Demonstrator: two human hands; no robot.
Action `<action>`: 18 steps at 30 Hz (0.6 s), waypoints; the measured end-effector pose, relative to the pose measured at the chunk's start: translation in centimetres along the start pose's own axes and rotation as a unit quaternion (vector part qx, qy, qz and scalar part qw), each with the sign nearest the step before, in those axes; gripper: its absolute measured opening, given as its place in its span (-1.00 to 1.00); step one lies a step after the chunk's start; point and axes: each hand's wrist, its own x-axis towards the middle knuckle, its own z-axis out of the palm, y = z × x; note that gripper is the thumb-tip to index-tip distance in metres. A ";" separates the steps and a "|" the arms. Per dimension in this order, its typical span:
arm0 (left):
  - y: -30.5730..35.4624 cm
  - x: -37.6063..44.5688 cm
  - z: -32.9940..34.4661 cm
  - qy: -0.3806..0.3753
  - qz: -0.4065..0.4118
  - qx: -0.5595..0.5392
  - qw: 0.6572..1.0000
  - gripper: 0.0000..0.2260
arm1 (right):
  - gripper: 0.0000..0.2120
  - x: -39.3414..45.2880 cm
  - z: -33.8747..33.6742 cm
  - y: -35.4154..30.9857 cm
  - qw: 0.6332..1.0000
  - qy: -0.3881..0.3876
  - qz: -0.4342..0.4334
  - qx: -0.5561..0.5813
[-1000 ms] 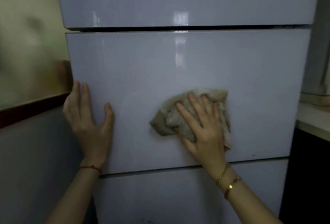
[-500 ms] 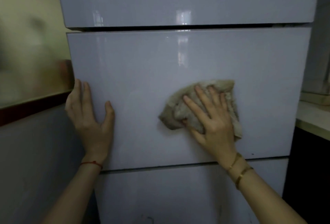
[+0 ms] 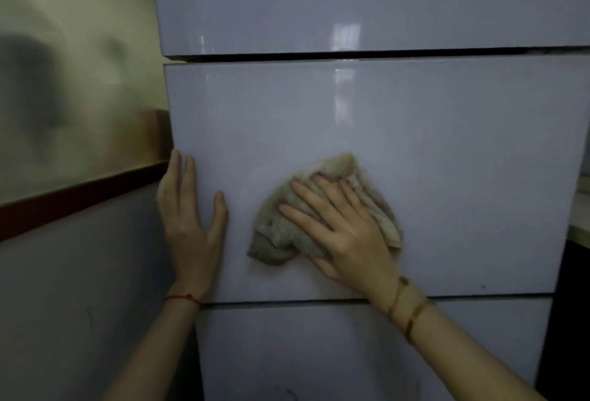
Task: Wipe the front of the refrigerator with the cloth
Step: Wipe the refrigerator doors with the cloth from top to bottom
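Two hands work the refrigerator (image 3: 399, 132): the right hand (image 3: 348, 234) lies flat with fingers spread, pressing the bunched cloth (image 3: 281, 234) against the middle door panel, at about six o'clock on that panel. The left hand (image 3: 188, 222), at nine o'clock from the cloth, rests open-palmed on the door's edge. Since nothing grips the cloth, lighter pressure could let it slip and drop; the loose fold at seven o'clock may just drag without cleaning.

Refrigerator (image 3: 415, 151) front bears cloth (image 3: 287, 228) and both flat hands.
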 end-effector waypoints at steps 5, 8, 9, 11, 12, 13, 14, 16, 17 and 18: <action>-0.2 -0.5 0.4 0.023 -0.059 -0.028 0.998 -0.46 | -0.51 8.2 -0.7 3.0 0.989 0.091 0.115 -0.006; -0.4 -0.7 0.2 0.014 -0.100 -0.063 0.993 -0.43 | -0.53 10.9 0.4 1.6 0.987 0.109 0.114 -0.005; -0.5 -0.7 0.1 0.014 -0.102 -0.070 0.992 -0.43 | -0.54 10.2 0.8 0.8 0.990 0.102 0.098 -0.002; -0.7 -0.7 0.1 0.019 -0.095 -0.073 0.993 -0.43 | -0.55 6.7 1.3 -1.0 0.996 0.067 0.053 0.005; -0.7 -0.6 0.1 0.022 -0.093 -0.074 0.993 -0.43 | -0.56 4.4 1.5 -1.5 0.999 0.043 0.030 0.006; -0.7 -0.6 0.1 0.025 -0.093 -0.077 0.992 -0.43 | -0.56 2.3 1.3 -1.7 1.000 0.022 0.009 0.002; -0.6 -0.5 0.1 0.028 -0.097 -0.080 0.992 -0.43 | -0.56 0.8 1.0 -1.4 1.000 0.008 -0.009 -0.006; -0.4 -0.5 0.2 0.030 -0.105 -0.089 0.990 -0.43 | -0.55 0.3 0.1 0.2 1.000 0.005 -0.003 -0.016; -0.4 -0.4 0.2 0.032 -0.105 -0.092 0.990 -0.43 | -0.54 1.4 -0.2 1.1 0.999 0.022 0.022 -0.016; -0.3 -0.4 0.2 0.033 -0.104 -0.094 0.990 -0.43 | -0.54 3.1 -0.4 2.0 0.997 0.050 0.056 -0.020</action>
